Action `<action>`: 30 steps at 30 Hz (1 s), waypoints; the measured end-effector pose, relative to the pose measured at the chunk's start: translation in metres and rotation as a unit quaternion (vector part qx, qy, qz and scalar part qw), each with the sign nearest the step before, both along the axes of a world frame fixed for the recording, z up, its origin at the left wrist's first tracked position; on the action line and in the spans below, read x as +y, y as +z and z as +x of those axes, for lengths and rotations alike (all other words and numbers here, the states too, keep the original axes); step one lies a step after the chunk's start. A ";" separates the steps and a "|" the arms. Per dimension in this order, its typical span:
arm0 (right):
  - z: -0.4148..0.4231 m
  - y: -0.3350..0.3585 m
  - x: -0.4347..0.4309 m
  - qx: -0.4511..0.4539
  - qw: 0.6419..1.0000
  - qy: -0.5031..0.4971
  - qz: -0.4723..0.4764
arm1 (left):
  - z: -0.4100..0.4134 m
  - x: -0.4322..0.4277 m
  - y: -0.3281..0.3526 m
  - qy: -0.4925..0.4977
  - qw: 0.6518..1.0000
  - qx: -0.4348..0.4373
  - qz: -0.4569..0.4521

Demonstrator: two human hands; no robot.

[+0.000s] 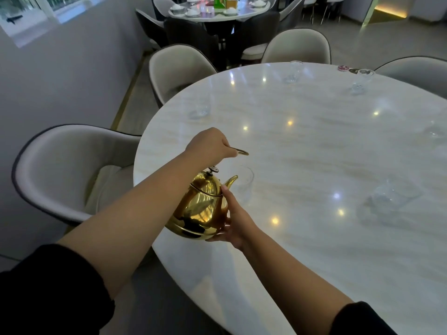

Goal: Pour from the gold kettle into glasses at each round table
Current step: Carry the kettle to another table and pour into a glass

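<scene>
Left fingers [223,147] tight around gold kettle [200,206] handle, right fingers [226,193] flat (spread) against its side.

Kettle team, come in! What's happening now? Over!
Left hand shut on gold kettle handle. Right hand steadying kettle's side. Spout tipped at the near glass. Nothing in the way.

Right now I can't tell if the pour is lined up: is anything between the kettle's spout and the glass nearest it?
Nothing visible. The gold kettle, held by the left hand and steadied by the right hand, has its spout right beside the nearest glass.
</scene>
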State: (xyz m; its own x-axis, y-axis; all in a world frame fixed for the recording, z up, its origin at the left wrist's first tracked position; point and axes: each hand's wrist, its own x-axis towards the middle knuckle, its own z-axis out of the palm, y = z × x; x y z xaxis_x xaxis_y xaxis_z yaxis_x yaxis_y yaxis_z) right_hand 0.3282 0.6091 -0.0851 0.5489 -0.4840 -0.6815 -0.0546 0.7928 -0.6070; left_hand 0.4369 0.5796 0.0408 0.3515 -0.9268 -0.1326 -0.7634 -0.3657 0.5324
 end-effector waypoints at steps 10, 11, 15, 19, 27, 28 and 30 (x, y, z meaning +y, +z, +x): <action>0.000 -0.001 -0.002 0.001 1.000 0.000 0.020 | -0.002 -0.008 -0.002 0.012 1.000 0.008 0.008; 0.000 -0.001 -0.003 0.002 1.000 0.000 0.021 | -0.002 -0.008 -0.003 0.012 1.000 0.008 0.010; 0.000 0.000 -0.003 0.001 1.000 -0.001 0.027 | -0.002 -0.010 -0.003 0.018 1.000 0.004 0.016; 0.001 0.000 -0.003 -0.005 0.999 -0.002 0.033 | -0.001 -0.012 -0.002 0.018 1.000 -0.002 0.018; 0.004 0.002 -0.004 -0.012 0.999 -0.003 0.042 | 0.000 -0.019 -0.002 0.019 0.999 -0.017 0.020; 0.004 0.002 -0.004 -0.016 0.999 -0.002 0.043 | 0.000 -0.020 -0.002 0.017 0.999 -0.021 0.023; 0.005 0.002 -0.004 -0.022 0.999 0.000 0.045 | -0.001 -0.021 -0.002 0.015 0.999 -0.029 0.028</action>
State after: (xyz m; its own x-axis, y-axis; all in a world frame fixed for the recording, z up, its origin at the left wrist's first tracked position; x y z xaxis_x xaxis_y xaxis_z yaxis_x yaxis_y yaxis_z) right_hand 0.3335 0.6047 -0.0834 0.5789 -0.4215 -0.6980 -0.0298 0.8445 -0.5347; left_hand 0.4364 0.5583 0.0389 0.3867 -0.9079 -0.1621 -0.7808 -0.4158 0.4663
